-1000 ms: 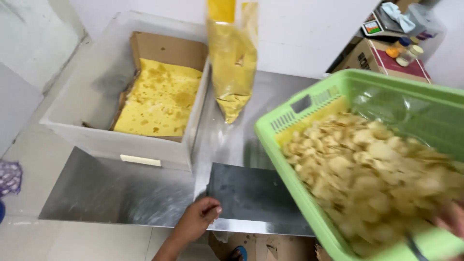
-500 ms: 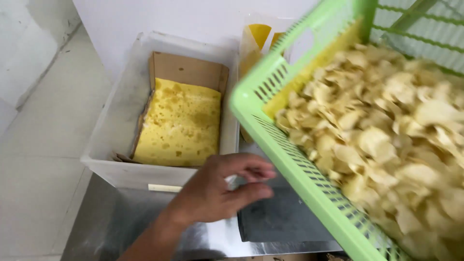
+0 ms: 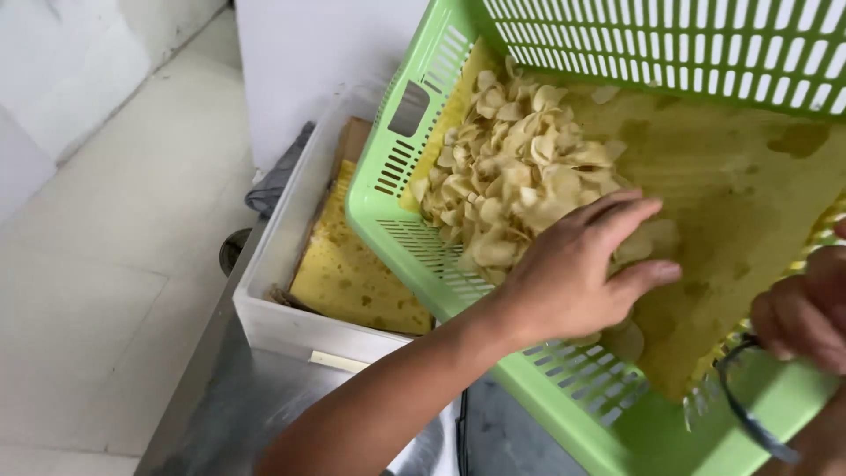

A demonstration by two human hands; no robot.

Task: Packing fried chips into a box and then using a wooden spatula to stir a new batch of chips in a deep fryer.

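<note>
Pale tiled floor and a white wall form the background, with a stainless steel table carrying a white plastic tub whose bottom is lined with oil-stained yellow paper. A green slotted basket is held tilted above the tub, its low corner over the tub's right side; the basket's own lining paper is heavily blotted with oil. The chips, thin pale fried slices, lie heaped against that low corner and have not yet passed the rim. The left hand is inside the basket, fingers spread flat, resting on the near edge of the heap and clamped on nothing. The right hand is closed around the basket's raised edge at lower right, bearing the tilt; a dark loop hangs just below it, its nature unclear. Judgement: the step in hand appears to be sweeping chips towards the low corner. To do it well, the right hand's grip should hold the tilt steady, the low corner should stay squarely over the tub, and the left hand should push lightly with a flat palm, since such slices likely break under pressure. The loose lining paper may slide with the chips and warrants watching.
</note>
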